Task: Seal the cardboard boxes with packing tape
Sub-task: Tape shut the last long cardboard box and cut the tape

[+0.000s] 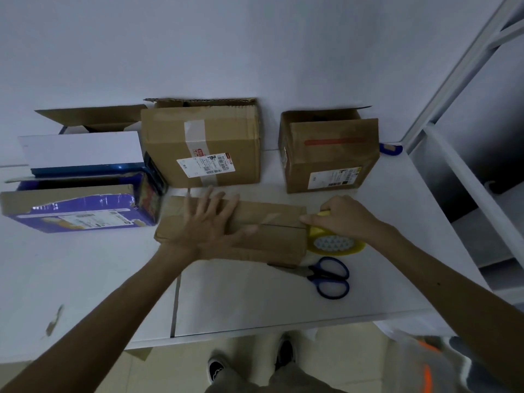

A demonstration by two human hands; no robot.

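A: What are the hands doing?
B: The left hand lies flat with its fingers spread, pressing down the box near the front edge of the desk. The right hand curls round the tape roll at the box's right end.
A: Which way does the box run?
B: Left to right, and its seam runs the same way. So the tape probably has to travel left, toward the pressing hand. The scissors lie just in front of the roll, nearest the right hand.
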